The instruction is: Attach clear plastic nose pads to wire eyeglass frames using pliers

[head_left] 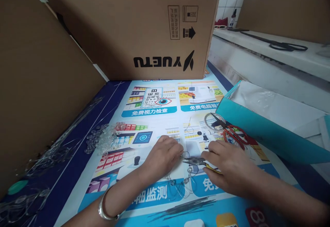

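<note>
My right hand (228, 165) is closed around pliers (194, 160) with yellow on the handles. Their metal jaws point left, to the fingertips of my left hand (165, 156). That hand is bent in a pinch at a thin wire loop strung with clear beads (185, 182), which hangs below the jaws. The exact contact of the jaws with the wire is too small to make out. A heap of loose clear beads (103, 137) lies left of my left hand. Beyond my right hand lie red-handled scissors (233, 134), their blades over a round clear ring (211, 122).
A large cardboard box (154, 24) stands at the back, with another brown panel (38, 82) at left. A teal box (257, 130) with white lining is at right. Thin dark strips (184, 208) lie in front; wire bundles (62, 144) lie left. Large black scissors (286, 46) rest on the ledge.
</note>
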`<state>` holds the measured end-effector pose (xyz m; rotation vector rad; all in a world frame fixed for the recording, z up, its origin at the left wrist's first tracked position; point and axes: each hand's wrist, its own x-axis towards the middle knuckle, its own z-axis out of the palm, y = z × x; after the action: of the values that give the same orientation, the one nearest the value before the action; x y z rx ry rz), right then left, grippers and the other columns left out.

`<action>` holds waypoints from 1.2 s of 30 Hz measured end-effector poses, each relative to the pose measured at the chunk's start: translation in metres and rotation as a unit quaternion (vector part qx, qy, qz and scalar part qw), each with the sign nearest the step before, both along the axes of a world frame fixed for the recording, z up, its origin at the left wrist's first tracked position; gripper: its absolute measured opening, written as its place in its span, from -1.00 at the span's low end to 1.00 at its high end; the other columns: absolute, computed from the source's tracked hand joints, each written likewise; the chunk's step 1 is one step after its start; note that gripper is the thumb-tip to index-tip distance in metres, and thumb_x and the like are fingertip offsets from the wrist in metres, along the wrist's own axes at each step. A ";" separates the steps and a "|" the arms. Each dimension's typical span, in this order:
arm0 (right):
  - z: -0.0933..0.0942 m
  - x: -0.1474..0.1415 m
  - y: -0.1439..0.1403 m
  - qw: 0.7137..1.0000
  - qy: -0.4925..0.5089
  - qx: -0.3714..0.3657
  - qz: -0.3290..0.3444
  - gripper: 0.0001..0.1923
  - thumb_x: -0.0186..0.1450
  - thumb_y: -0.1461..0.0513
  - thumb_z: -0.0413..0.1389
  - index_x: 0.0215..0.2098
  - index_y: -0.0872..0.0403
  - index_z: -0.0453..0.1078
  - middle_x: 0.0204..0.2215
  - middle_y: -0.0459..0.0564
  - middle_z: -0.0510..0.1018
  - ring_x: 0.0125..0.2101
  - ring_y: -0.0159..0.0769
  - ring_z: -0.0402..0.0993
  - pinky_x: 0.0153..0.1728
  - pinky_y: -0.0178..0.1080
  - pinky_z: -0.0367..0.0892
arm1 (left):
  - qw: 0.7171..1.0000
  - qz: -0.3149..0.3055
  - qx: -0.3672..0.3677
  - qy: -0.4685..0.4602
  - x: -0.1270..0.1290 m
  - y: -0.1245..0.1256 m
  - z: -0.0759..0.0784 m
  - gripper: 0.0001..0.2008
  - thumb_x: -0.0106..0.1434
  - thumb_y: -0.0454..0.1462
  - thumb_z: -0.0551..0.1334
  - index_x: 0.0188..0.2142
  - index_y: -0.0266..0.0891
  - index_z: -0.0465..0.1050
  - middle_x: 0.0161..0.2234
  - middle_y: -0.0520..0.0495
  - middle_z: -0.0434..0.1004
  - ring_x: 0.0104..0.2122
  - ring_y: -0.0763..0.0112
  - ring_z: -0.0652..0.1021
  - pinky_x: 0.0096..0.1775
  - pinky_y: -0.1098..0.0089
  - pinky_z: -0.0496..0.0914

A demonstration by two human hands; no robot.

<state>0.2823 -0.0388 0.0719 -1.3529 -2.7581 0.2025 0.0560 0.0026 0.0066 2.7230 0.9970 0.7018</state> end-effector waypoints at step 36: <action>-0.002 0.002 0.004 0.999 -0.007 -0.034 -0.036 -0.76 0.25 0.15 -0.04 -0.21 0.04 0.38 -0.32 0.03 0.38 -0.29 -0.20 0.28 -0.31 -0.19 0.16 | 0.987 -0.026 -0.122 -0.102 -0.003 -0.002 0.003 -0.84 0.33 -0.31 -0.02 -0.25 -0.21 0.31 -0.35 -0.06 0.40 -0.29 0.34 0.37 -0.18 0.26 0.23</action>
<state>0.2844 -0.0348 0.0696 -1.4732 -2.7314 0.2856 0.0531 0.0003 0.0096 2.4038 0.8957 0.7742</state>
